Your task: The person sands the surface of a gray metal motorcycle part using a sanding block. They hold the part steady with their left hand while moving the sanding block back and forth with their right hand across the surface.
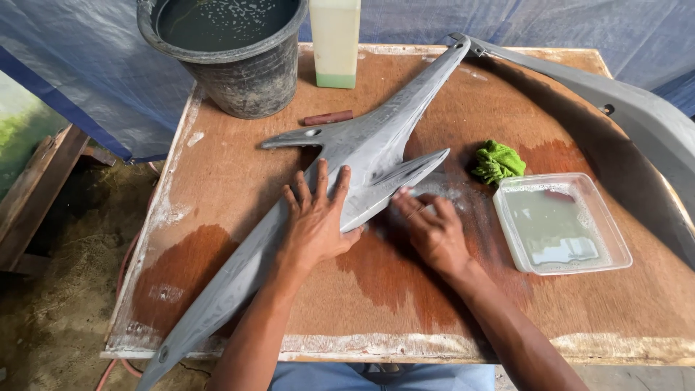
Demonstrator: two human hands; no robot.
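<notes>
Two hands work on one long grey panel (pixel 362 148) in the head view, the only view I have. The panel lies slantwise across the wet board (pixel 405 289), one tip hanging past the near left edge, the other reaching the far right corner, so its broad middle sits right in front of me.

My left hand (pixel 316 217) lies flat on that middle, fingers spread and apart, gripping nothing; I judge it presses down to pin the panel so it cannot slide on the wet wood.

My right hand (pixel 433 230) is at the edge of the panel's side fin, fingers curled together and pressed low on the surface. Whether they clamp a small pad or paper I cannot tell; the fingers hide it.

Just right of that hand sits a clear tray (pixel 561 224) of cloudy water, close enough to dip into, I judge. A green rag (pixel 497 161) lies beyond it, near the fin. At the far edge stand a dark bucket (pixel 232 65) of water and a pale bottle (pixel 335 43), with a small brown stick (pixel 327 117) before them, all well apart from the hands. Another grey panel (pixel 637 116) arches along the right side.
</notes>
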